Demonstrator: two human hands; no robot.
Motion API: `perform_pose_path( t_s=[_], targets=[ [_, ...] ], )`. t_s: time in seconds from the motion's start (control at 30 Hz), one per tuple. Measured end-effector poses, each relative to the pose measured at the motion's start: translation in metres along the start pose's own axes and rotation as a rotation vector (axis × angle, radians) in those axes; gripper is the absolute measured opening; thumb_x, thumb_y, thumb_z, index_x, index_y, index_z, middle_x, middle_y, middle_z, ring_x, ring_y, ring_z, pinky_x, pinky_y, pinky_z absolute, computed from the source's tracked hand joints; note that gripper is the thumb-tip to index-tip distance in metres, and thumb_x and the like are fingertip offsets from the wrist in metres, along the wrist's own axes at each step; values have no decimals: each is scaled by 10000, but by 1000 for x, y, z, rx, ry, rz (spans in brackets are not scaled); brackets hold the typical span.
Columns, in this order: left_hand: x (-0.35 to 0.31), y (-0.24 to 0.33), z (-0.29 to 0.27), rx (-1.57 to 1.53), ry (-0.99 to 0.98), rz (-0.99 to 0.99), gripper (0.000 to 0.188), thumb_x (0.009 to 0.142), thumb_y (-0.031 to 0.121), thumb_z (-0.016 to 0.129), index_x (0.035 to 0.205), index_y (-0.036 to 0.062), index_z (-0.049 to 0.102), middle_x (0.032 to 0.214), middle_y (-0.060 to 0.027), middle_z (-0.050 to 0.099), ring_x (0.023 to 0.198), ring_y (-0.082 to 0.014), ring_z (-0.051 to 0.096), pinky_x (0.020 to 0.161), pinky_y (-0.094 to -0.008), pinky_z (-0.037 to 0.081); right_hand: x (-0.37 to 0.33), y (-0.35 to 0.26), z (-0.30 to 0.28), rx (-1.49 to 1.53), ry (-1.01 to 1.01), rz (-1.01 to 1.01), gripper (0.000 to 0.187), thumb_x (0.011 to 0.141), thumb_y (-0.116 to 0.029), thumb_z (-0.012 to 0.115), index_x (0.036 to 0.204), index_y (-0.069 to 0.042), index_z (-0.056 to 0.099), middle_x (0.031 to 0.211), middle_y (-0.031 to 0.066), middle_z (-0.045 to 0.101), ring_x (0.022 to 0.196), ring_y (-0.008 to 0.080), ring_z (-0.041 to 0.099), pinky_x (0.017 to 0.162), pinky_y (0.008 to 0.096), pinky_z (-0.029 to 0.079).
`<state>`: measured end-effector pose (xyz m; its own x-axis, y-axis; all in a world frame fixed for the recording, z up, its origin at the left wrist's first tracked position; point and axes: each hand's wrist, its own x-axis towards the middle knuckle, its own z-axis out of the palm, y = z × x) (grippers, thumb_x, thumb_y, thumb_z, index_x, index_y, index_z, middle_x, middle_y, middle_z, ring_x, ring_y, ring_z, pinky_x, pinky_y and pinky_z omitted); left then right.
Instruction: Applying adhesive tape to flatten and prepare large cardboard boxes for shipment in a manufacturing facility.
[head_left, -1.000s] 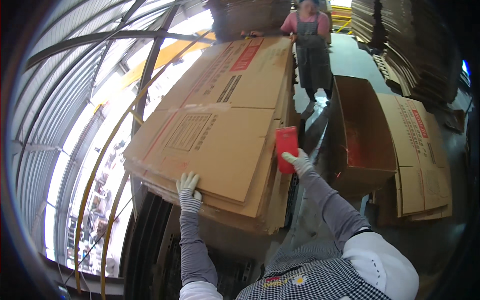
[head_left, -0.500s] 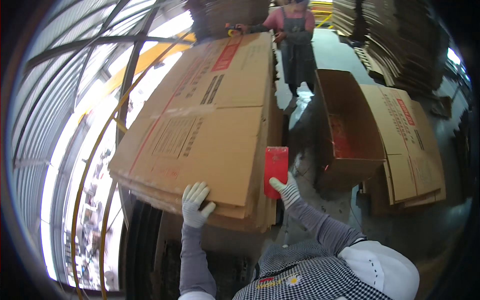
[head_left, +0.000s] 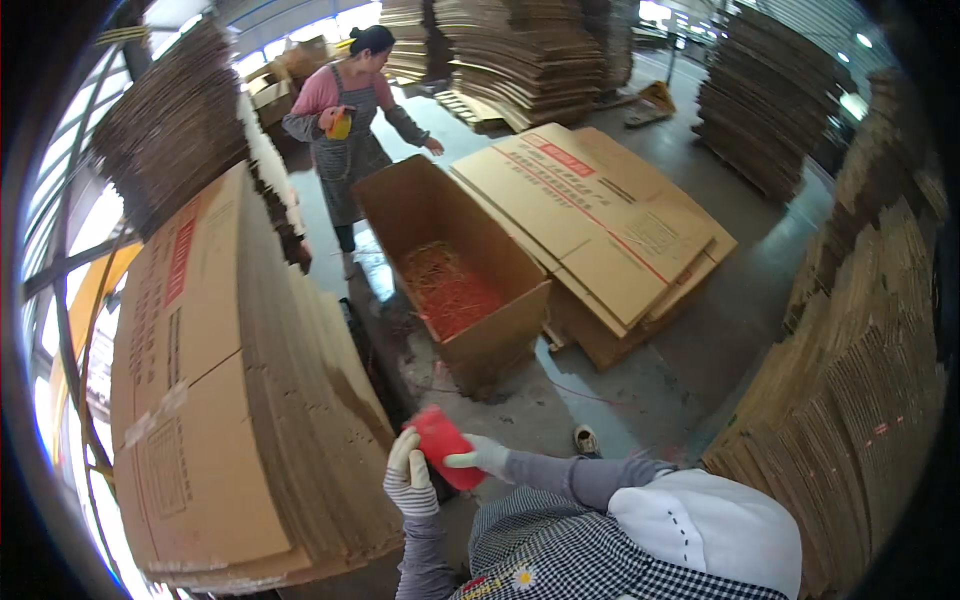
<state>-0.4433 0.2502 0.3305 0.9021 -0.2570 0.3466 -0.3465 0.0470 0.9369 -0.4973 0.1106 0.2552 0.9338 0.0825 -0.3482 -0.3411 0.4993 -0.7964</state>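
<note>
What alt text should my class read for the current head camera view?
A gloved right hand holds a red object, with the gloved left hand at its edge. Flattened cardboard boxes are stacked at left; ahead, an open box stands beside another stack, with a co-worker standing beyond.

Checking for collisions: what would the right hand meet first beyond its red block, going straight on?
Likely the left hand, just beyond the red block, though depth is unclear.

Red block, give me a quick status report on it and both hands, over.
Right hand, grip on red block. Left hand at its left edge. Open box ahead, apart from both hands.
</note>
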Motion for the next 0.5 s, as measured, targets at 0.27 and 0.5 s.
perform_pose_path(
  t_s=[0.27, 0.5],
  targets=[
    [-9, -107, 246, -125, -483, -714, 252, 898, 162, 548, 1056, -13, 635, 1007, -92, 654, 946, -161, 587, 881, -291, 440, -172, 41, -300, 464, 835, 140, 365, 745, -216, 727, 1054, -60, 611, 957, 88, 653, 823, 217, 637, 742, 393, 515],
    [-89, -285, 504, -151, -687, -1144, 387, 843, 251, 635, 1156, 30, 580, 1072, -92, 635, 1013, -206, 577, 913, -357, 415, -251, 26, -512, 689, 1203, -18, 439, 733, -167, 721, 1125, -46, 564, 1030, 90, 629, 891, 229, 620, 834, 396, 491]
  ],
)
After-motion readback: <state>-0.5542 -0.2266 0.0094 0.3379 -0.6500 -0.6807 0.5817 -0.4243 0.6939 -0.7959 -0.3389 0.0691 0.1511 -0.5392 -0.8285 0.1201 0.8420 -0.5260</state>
